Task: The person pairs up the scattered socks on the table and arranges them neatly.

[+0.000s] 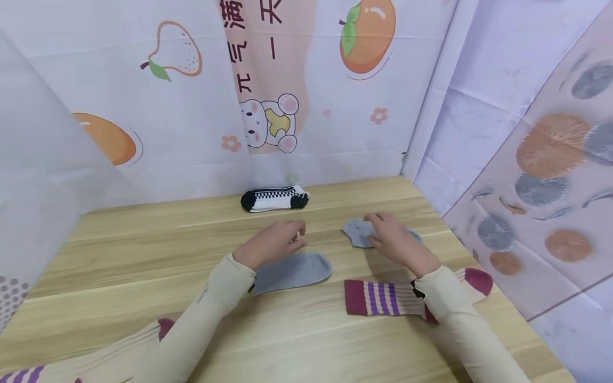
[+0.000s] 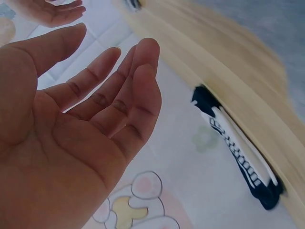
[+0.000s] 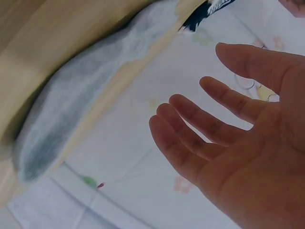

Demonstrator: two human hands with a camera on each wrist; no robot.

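My left hand (image 1: 273,242) hovers above a grey sock (image 1: 294,272) lying flat on the table, its fingers loosely bent and nothing in them. In the left wrist view the palm (image 2: 71,138) faces the camera, bare. Over a second grey sock (image 1: 358,232) hangs my right hand (image 1: 397,242), covering part of it. The right wrist view shows that hand's relaxed, spread fingers (image 3: 190,129) apart from the grey sock (image 3: 90,81). A pair of black-and-white checkered socks (image 1: 275,199) lies near the back edge of the table.
A maroon, cream and purple striped sock (image 1: 378,298) lies under the right forearm. Another striped sock (image 1: 119,343) sits at the front left, partly behind the left sleeve (image 1: 191,324). Printed cloth (image 1: 191,117) hangs behind the wooden table (image 1: 143,255), with more cloth at the right.
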